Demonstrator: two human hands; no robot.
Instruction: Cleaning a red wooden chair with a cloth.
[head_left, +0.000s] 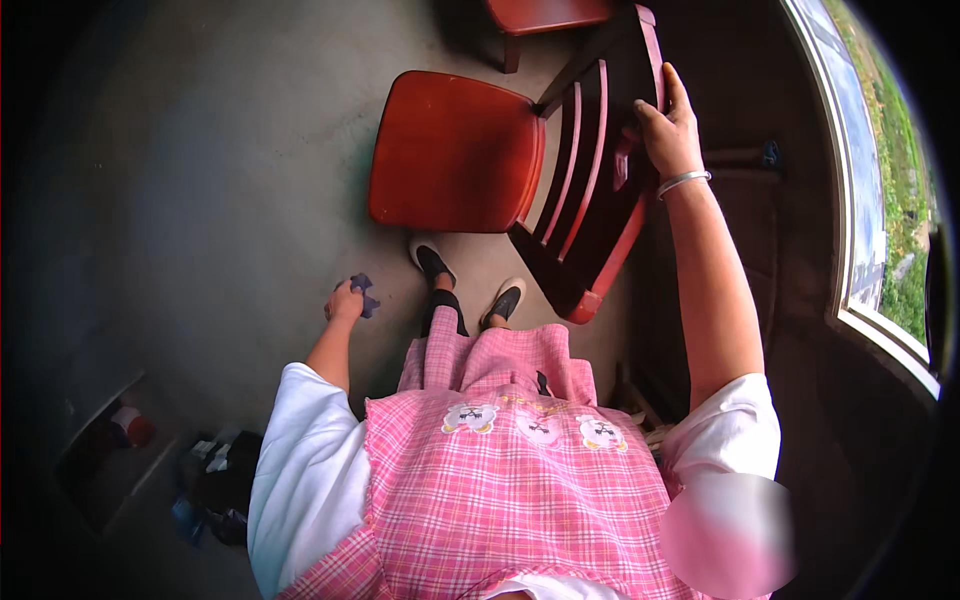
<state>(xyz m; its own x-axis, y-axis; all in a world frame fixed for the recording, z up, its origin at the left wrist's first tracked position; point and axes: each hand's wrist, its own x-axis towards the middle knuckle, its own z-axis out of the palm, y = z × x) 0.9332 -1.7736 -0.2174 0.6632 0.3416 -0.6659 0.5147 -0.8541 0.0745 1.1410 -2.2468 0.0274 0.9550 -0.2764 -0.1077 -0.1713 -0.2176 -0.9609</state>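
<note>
A: Are any containers showing?
B: Low on the left, a dark heap (228,485) is lying on the floor (250,215) (the blur is hiding whether it is a bag, and what it is holding). A small red object (130,427) is sitting near it.

A: And the chair?
B: The red chair (455,155) is standing on the floor just ahead of the person's shoes (430,262). Its glossy, rounded seat is catching the light, darkening to a shadowed patch near the back. The slatted back is facing right, its rails shining pinkish along the edges. A second red seat (548,14) is peeking in at the top.

A: What is each grip doing?
B: The right hand (668,135) is grasping the top rail of the chair's back, thumb and forefinger spreading apart over it (a silvery bangle (684,182) is circling that wrist). The left hand (345,302) is closing around a crumpled, dark bluish cloth (366,296), which is hanging clear of the chair.
</note>
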